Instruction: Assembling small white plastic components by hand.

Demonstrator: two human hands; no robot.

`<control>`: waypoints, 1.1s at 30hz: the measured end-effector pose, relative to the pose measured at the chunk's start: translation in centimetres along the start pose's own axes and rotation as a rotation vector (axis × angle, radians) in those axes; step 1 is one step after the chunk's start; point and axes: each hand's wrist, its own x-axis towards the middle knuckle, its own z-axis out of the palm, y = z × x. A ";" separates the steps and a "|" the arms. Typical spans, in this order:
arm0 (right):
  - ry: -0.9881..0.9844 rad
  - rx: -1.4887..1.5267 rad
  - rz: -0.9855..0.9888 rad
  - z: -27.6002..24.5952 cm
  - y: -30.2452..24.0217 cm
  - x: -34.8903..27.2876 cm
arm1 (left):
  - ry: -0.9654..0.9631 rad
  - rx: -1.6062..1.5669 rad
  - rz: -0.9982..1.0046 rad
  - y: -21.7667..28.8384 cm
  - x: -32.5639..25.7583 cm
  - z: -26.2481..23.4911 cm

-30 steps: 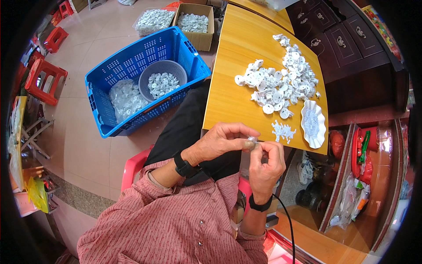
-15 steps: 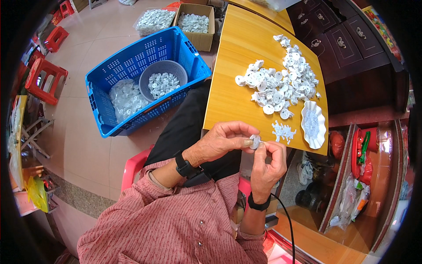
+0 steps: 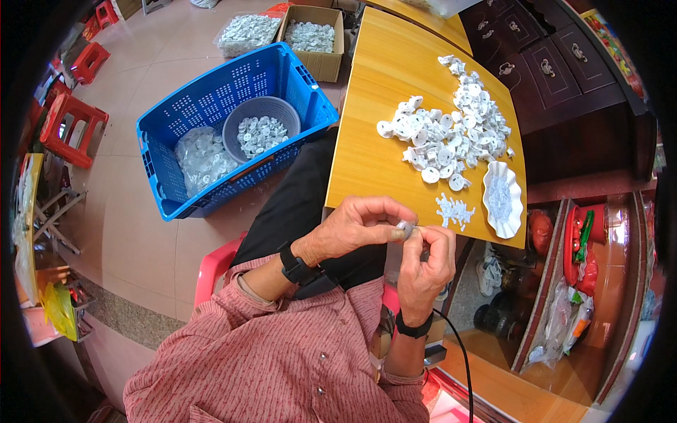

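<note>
Just off the near edge of the wooden table (image 3: 367, 106), my left hand (image 3: 356, 227) pinches a small white plastic part (image 3: 405, 228) between thumb and fingers. My right hand (image 3: 429, 264) is closed against the same part from the right, its thumb and forefinger touching it. The fingers partly hide the part. On the table lies a large heap of white round plastic parts (image 3: 441, 141). Closer to my hands is a small pile of tiny pale pieces (image 3: 455, 211). A white scalloped dish (image 3: 515, 211) beside it holds more pale pieces.
To the left a blue plastic crate (image 3: 204, 77) holds a grey bowl (image 3: 243, 106) of white parts and a clear bag (image 3: 204, 155) of them. Beyond it stands a cardboard box (image 3: 326, 67) of parts. Red stools (image 3: 74, 127) line the far left; a dark cabinet (image 3: 557, 84) borders the right.
The white part has turned between my fingers, from its flat round face showing to a more edge-on view. My right hand has shifted slightly left.
</note>
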 end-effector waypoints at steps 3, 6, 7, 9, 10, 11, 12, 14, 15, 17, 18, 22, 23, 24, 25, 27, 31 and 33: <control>-0.019 -0.007 -0.009 0.0 0.0 0.0 | -0.012 0.049 0.031 0.1 0.0 0.1; -0.022 -0.012 -0.048 0.1 0.1 0.2 | 0.003 0.068 0.006 0.2 0.0 0.1; -0.018 -0.020 -0.080 0.1 0.1 0.2 | 0.003 0.068 0.006 0.0 0.0 0.0; -0.016 0.020 -0.035 0.2 0.1 0.2 | 0.027 -0.093 -0.014 -0.5 0.1 -0.3; -0.014 0.059 0.011 0.2 0.0 0.2 | 0.026 -0.093 -0.014 -0.5 0.0 -0.3; -0.014 0.059 0.011 0.2 0.0 0.2 | 0.031 -0.159 -0.038 -0.5 0.0 -0.3; 0.003 0.073 0.030 0.1 -0.1 0.2 | 0.036 -0.225 -0.061 -0.4 0.0 -0.3; 0.018 0.089 0.048 0.0 0.1 0.1 | 0.060 -0.268 -0.062 -0.6 0.1 -0.5; 0.025 0.132 0.101 0.0 0.5 0.0 | 0.082 -0.311 -0.065 -0.6 0.2 -0.5; 0.031 0.177 0.152 0.0 0.9 -0.2 | 0.056 -0.358 -0.065 -0.4 0.3 -0.7; 0.031 0.193 0.161 0.0 1.0 -0.3 | 0.031 -0.404 -0.066 -0.3 0.3 -0.8; 0.023 0.237 0.205 0.0 0.6 -0.1 | 0.004 -0.413 -0.041 -0.6 0.3 -0.8; 0.023 0.237 0.204 -0.1 0.6 -0.2 | -0.007 -0.423 -0.042 -0.7 0.3 -0.8; 0.021 0.230 0.198 -0.1 0.6 -0.2 | -0.018 -0.431 -0.044 -0.7 0.3 -0.8; 0.019 0.223 0.193 -0.1 0.6 -0.2 | -0.018 -0.431 -0.043 -0.7 0.3 -0.8; 0.020 0.237 0.192 -0.1 0.6 -0.2 | -0.021 -0.403 -0.037 -0.5 0.2 -0.6; 0.015 0.258 0.190 0.1 0.7 -0.4 | -0.037 -0.386 -0.026 -0.4 0.1 -0.6; 0.013 0.259 0.188 0.1 0.5 -0.4 | -0.036 -0.356 -0.031 -0.2 0.1 -0.5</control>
